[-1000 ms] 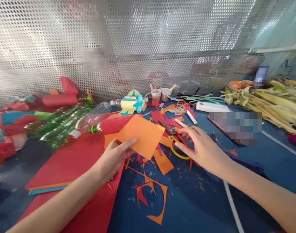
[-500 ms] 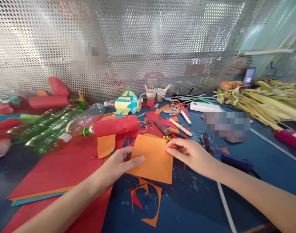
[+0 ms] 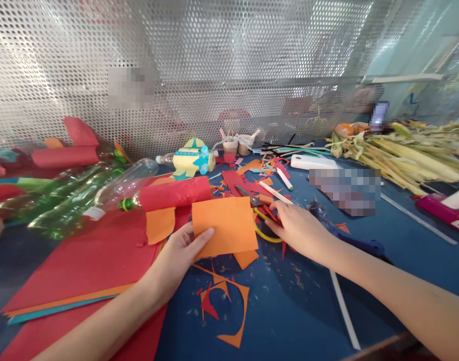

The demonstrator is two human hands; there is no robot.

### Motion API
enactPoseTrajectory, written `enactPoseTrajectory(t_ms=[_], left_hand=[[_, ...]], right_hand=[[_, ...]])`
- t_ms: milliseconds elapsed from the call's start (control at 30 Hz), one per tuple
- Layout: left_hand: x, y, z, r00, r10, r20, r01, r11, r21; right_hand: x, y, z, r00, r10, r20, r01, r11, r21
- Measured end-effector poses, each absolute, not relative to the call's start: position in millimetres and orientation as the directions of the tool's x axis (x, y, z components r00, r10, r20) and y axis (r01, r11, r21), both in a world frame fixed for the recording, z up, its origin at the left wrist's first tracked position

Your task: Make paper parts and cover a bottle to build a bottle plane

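My left hand (image 3: 184,250) pinches the lower left side of a square orange sheet (image 3: 227,220), thumb on top and fingers behind, holding it tilted above the blue table. Beneath it, another orange piece (image 3: 246,257) shows at the lower right. My right hand (image 3: 299,228) is closed at the handles of a pair of scissors (image 3: 269,235), yellow and red-orange, whose blades point away to the upper left. Its fingertips are partly hidden behind the hand. Curved orange offcuts (image 3: 244,311) and a small red scrap (image 3: 209,305) lie in front of the sheet.
Stacked red sheets (image 3: 90,260) lie at left, below green plastic bottles (image 3: 74,200). A red-wrapped bottle (image 3: 176,193) and a yellow decorated bottle (image 3: 186,159) lie behind the sheet. At right are a blue glue gun (image 3: 349,240) and dried husks (image 3: 410,155). A perforated metal panel (image 3: 214,60) stands behind.
My left hand has lifted and tilted the orange sheet, moving it slightly left. My right hand has let go of the sheet's edge and taken hold of the scissors.
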State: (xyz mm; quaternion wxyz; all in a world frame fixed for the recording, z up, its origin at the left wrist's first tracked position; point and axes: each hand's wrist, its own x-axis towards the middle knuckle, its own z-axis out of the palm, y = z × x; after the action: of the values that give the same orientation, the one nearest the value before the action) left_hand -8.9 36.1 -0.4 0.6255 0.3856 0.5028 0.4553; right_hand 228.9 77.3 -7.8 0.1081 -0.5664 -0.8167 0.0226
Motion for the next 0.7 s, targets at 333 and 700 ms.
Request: enactPoseTrajectory(t_ms=[333,700], left_hand=[[-13.8,40.2,7.3,-0.019,0.971,-0.239,-0.194,0.231,0.953],[-4.4,76.3,15.7,-0.123,0.989,-0.086,-0.254,0.052,0.966]], right_hand=[[240.6,86.8,-5.5,-0.259,0.964,0.065,0.819,0.255,-0.514],[226.7,75.8,14.6,-0.319,0.938,-0.135,0.09,-0.112,-0.99]])
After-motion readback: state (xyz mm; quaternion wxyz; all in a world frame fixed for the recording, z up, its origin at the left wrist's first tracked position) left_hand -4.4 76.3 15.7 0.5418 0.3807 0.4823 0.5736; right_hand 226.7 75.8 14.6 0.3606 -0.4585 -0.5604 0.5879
